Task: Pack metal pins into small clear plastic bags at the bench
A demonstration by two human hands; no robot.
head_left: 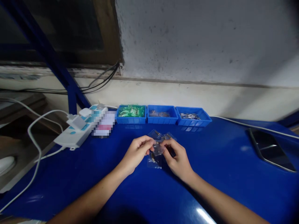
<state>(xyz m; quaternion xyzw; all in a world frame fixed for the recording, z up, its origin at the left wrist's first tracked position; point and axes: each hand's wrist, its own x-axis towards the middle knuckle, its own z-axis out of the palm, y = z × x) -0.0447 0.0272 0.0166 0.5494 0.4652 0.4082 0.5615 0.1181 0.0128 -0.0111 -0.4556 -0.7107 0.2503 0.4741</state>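
Observation:
Between my hands is a small clear plastic bag (158,150), raised a little over the blue table. My left hand (139,151) pinches its left edge between thumb and fingers. On the other side, my right hand (176,157) grips the bag's right edge with bent fingers. Something small and brassy shows near the top of this bag, too small to name. Beneath and around it lie more clear bags: one bag (153,160) nearer to me with dark and metallic pieces, another bag (155,134) behind, and a third bag (170,135) partly behind my right hand.
Three blue bins stand along the back: one bin (131,120) with green packets, one bin (162,120) with small clear-bagged pieces, one bin (193,122) with metal pins. A white power strip (70,137) with cables lies left, beside a blurred card (105,124). A phone (272,149) lies right.

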